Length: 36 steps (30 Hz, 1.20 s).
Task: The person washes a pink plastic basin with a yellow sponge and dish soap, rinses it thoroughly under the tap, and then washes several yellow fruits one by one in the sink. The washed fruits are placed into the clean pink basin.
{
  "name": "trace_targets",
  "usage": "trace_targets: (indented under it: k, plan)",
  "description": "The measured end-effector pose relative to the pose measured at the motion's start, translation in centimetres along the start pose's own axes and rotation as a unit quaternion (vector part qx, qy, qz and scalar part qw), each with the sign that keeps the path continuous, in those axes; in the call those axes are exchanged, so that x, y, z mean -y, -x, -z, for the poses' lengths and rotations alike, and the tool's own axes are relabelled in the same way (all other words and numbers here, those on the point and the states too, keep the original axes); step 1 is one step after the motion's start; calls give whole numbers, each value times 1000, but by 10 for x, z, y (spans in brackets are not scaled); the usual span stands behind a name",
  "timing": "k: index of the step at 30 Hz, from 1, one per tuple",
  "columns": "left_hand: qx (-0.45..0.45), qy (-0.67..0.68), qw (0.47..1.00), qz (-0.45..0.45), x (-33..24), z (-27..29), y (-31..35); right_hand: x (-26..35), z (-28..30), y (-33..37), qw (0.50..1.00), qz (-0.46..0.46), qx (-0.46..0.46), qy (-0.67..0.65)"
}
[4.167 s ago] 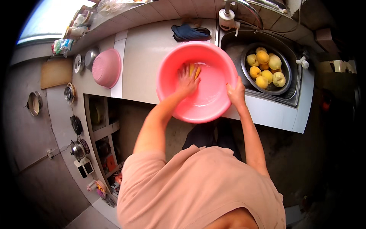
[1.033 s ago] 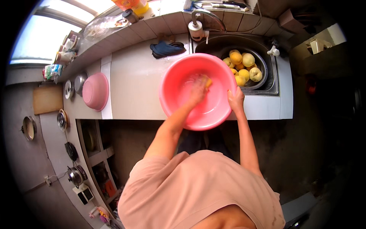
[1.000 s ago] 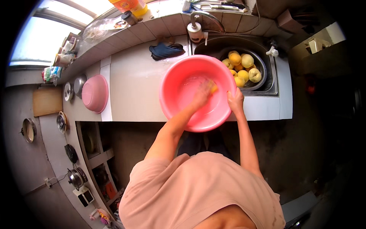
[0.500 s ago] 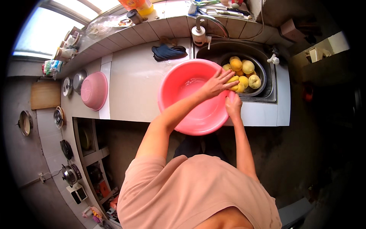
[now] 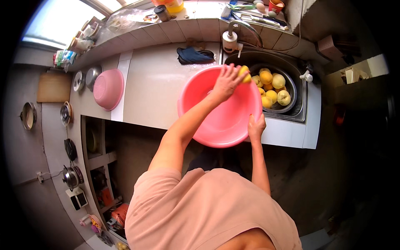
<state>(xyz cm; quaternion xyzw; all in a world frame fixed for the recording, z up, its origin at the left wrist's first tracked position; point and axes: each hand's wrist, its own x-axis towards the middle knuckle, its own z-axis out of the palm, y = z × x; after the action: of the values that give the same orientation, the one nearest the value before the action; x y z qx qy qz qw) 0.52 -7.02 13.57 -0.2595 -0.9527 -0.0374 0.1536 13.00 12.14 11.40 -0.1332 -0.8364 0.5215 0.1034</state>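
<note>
My left hand [image 5: 227, 83] reaches over the pink plastic basin [image 5: 227, 137], its fingers at the far right of the inner wall. A small yellow sponge-like piece [image 5: 245, 75] is under its fingertips, blurred by motion and partly hidden. The basin's right rim is gripped by my right hand [image 5: 256, 126], thumb over the edge. The basin is tilted and overlaps the counter's front edge and the sink's left side. Several round yellow fruits [image 5: 278, 81] lie in a metal bowl [image 5: 293, 100] inside the sink [image 5: 301, 114].
A white faucet [image 5: 230, 41] with a curved spout rises behind the sink. On the counter [image 5: 150, 87] lies a dark blue cloth [image 5: 195, 56]. A pink colander [image 5: 108, 89] and metal bowl [image 5: 93, 77] stand at the left. The window ledge holds bottles, utensils and a red cup [image 5: 276, 6].
My left hand has moved left and up along the basin's far right wall, taking the yellow piece with it. My right hand keeps its grip on the rim. The view has shifted slightly.
</note>
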Motion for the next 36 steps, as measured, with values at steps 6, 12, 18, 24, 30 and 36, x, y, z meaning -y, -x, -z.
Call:
trace_targets:
  k: [6, 12, 18, 24, 30, 36]
  plan:
    - [-8, 57, 955, 290, 56, 2, 49, -4, 1, 22, 999, -39, 8, 6]
    - [0, 149, 988, 45, 36, -15, -8, 3, 37, -17, 982, 42, 182, -21]
    - [-55, 127, 990, 6, -5, -10, -5, 7, 6, -87, 958, 166, 216, 91]
    - [56, 69, 958, 271, 40, 38, 68, -5, 6, -45, 979, 148, 138, 38]
    - [-69, 150, 982, -89, 16, -29, 12, 15, -8, -68, 947, 167, 269, 57]
    - [12, 267, 945, 188, 40, 16, 18, -10, 13, -62, 983, 114, 134, 48]
